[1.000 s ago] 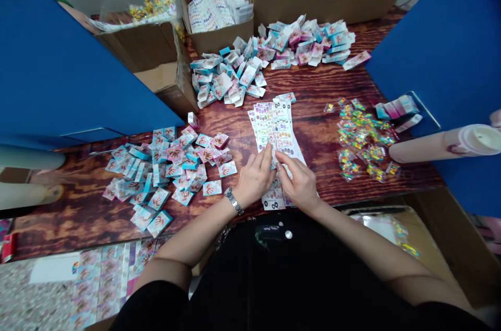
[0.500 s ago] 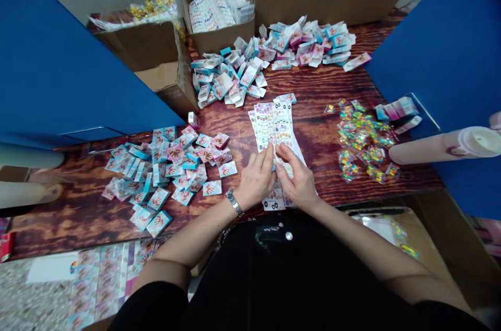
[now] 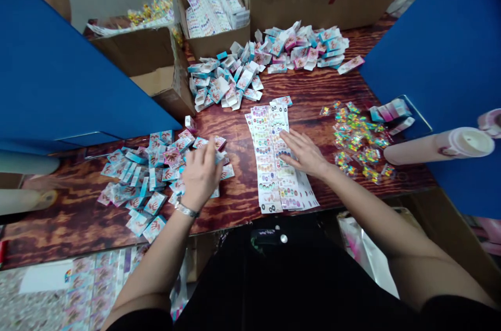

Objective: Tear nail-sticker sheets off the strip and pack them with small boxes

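My left hand is down on a scattered pile of small teal-and-white printed cartons, its fingers curled among them. I cannot tell whether it grips one. My right hand rests flat, fingers spread, on the edge of a fan of long white printed strips with rows of small coloured nail-shaped designs. The strips lie on the wooden table between my hands.
Behind the strips lies a heap of open white-and-teal cartons, with cardboard boxes beyond. Shiny colourful packets lie to the right. Blue panels flank the table, and a pink tumbler lies at the right.
My left hand has left the strips and moved left onto the carton pile. My right hand has opened flat on the strips, which now lie more spread out.
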`<state>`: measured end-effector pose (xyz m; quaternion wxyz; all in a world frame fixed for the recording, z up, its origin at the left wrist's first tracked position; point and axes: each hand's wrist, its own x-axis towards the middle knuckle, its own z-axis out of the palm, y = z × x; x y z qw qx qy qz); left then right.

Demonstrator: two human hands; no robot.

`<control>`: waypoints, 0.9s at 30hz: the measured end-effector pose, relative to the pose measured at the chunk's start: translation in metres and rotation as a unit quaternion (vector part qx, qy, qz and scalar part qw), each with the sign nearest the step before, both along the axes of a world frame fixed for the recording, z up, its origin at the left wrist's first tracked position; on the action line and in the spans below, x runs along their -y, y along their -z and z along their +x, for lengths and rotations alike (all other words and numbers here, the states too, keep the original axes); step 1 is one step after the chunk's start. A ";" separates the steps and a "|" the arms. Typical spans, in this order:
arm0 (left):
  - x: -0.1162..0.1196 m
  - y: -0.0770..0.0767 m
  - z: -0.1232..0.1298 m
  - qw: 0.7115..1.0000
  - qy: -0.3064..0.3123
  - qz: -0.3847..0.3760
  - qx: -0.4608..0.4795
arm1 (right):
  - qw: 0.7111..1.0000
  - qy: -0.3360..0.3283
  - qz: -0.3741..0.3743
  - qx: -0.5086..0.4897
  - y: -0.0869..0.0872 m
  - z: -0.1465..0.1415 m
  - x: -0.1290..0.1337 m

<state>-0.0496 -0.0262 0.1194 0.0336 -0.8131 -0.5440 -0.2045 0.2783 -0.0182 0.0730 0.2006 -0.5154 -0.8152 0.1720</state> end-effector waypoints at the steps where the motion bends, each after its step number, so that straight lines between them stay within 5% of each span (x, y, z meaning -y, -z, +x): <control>1: -0.003 -0.003 -0.010 1.000 -0.020 0.001 -0.008 | 0.999 -0.011 -0.015 0.031 0.007 0.007 -0.005; 4: -0.007 -0.005 -0.024 0.999 -0.033 0.024 -0.006 | 0.995 -0.044 -0.051 0.080 0.026 0.016 -0.009; 8: 0.001 0.004 -0.004 0.998 0.029 0.031 0.053 | 0.996 -0.038 -0.046 0.071 0.034 0.014 -0.006; 13: 0.020 0.012 0.049 0.957 0.149 -0.125 0.215 | 0.993 -0.030 -0.032 0.106 0.031 0.010 -0.004; 17: 0.039 0.013 0.086 0.855 0.230 -0.352 0.303 | 0.994 -0.006 0.008 0.110 0.034 0.006 0.001; 21: 0.053 0.023 0.108 0.751 0.226 -0.513 0.349 | 0.996 0.023 0.064 0.064 0.035 -0.001 0.006; 23: 0.055 0.030 0.113 0.671 0.188 -0.597 0.397 | 0.995 0.019 0.092 0.015 0.028 -0.004 0.010; 27: 0.046 0.038 0.114 0.451 0.041 -0.687 0.568 | 0.989 -0.056 0.084 -0.104 -0.011 -0.014 0.030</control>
